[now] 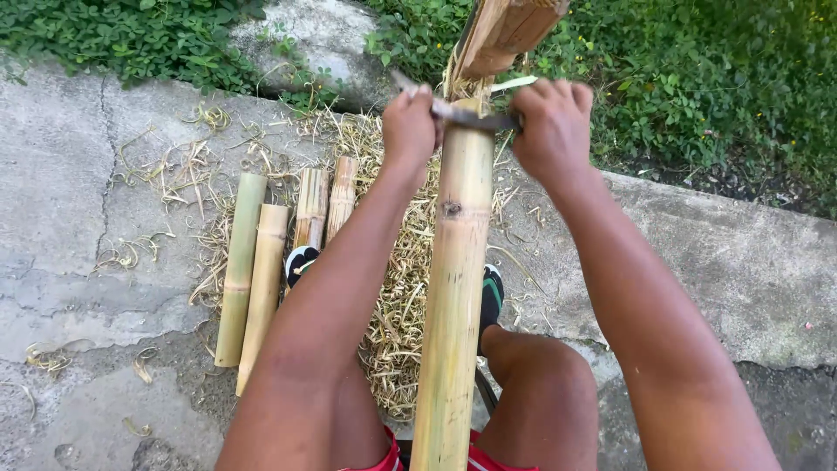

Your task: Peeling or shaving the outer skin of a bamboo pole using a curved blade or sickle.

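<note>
The left hand (408,125) is closed in a fist around one end of a thin dark metal blade (462,114), and the right hand (551,122) is clenched around the other end, so the blade runs crosswise between the 2 hands. Between them, just under the blade, stands a long pale yellow bamboo pole (456,279); the blade lies across its upper part, touching it. The pole slopes from between the person's knees, near the red shorts (390,458), up and away to a brown wooden support (503,30) just beyond the hands.

Below the left hand and forearm, a heap of straw-coloured bamboo shavings (397,305) covers the concrete ground (78,227). A foot in a dark sandal (299,261) shows beside the left forearm, and a 2nd sandalled foot (492,295) peeks out on the right side of the pole, under the right forearm.

Well to the left of the left hand lie 4 shorter bamboo pieces side by side on the concrete: 2 longer greenish-yellow ones (248,270) and 2 shorter split, brownish ones (325,202) nearer the hand. Loose curls of shavings are scattered about them.

Beyond both hands grows a bank of green leafy plants (697,78), with a grey stone (327,39) up and left of the left hand.
</note>
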